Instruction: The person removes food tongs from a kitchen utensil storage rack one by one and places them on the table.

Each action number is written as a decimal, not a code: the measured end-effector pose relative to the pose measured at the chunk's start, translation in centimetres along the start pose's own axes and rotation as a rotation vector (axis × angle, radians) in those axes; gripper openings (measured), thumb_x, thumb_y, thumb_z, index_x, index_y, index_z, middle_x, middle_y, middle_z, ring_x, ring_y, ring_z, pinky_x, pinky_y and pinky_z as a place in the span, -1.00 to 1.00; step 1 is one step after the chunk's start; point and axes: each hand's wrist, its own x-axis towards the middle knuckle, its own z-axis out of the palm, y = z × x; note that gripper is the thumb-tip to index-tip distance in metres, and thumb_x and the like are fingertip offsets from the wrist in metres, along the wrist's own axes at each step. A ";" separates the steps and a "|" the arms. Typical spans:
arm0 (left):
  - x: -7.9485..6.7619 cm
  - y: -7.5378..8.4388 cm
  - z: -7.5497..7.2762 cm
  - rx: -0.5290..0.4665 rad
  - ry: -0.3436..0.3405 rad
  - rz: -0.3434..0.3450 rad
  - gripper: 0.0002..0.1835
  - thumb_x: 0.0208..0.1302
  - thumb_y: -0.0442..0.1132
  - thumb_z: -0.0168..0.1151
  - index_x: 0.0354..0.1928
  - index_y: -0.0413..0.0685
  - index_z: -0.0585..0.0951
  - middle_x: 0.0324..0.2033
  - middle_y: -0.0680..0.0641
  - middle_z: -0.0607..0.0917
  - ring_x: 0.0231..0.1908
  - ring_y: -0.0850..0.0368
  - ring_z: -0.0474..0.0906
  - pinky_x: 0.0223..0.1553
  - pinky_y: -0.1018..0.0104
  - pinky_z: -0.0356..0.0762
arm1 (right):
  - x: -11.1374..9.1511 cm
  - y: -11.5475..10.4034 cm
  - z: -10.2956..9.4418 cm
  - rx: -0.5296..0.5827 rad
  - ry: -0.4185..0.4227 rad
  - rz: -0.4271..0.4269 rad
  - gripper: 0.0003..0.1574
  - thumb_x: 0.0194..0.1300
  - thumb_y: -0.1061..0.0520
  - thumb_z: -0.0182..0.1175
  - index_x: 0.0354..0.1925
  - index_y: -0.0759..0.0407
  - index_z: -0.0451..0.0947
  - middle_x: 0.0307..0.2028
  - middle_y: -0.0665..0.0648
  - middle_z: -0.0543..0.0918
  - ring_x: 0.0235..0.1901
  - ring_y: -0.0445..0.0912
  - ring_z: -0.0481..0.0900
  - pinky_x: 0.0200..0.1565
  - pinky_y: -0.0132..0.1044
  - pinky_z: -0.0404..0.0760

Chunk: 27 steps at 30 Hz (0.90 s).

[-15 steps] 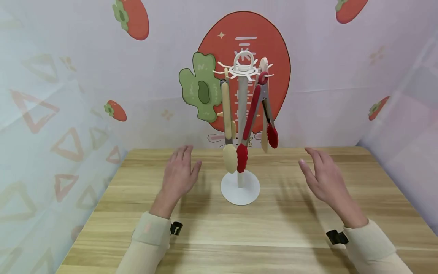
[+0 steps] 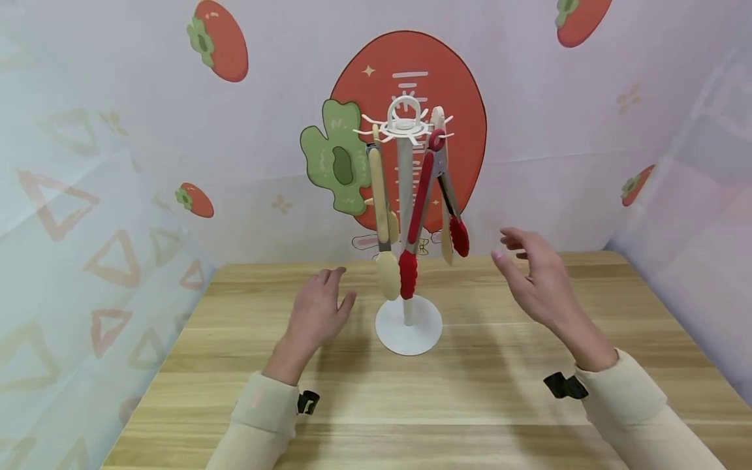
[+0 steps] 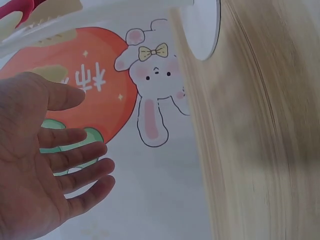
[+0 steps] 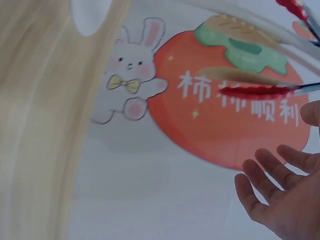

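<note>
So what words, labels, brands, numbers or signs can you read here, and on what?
"柿柿顺利" on the persimmon print; red tongs partly cover its middle.
A pale mark on the left wrist's black device: too small to read.
No readable text on the white stand.

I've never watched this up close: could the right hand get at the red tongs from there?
Probably yes: the right hand holds nothing, and the head view shows nothing between it and the red tongs, which hang on the stand.
</note>
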 end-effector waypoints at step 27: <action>-0.9 3.7 1.1 -0.042 -0.116 0.070 -0.64 0.35 -0.13 0.32 0.05 -0.25 0.65 -0.14 -0.16 0.69 -0.12 -0.14 0.64 -0.11 0.01 0.63 | 5.9 -7.9 1.5 0.129 -0.025 -0.006 -0.06 0.28 -0.15 0.36 0.41 0.27 0.26 0.22 0.23 0.44 0.20 0.09 0.39 0.14 0.06 0.39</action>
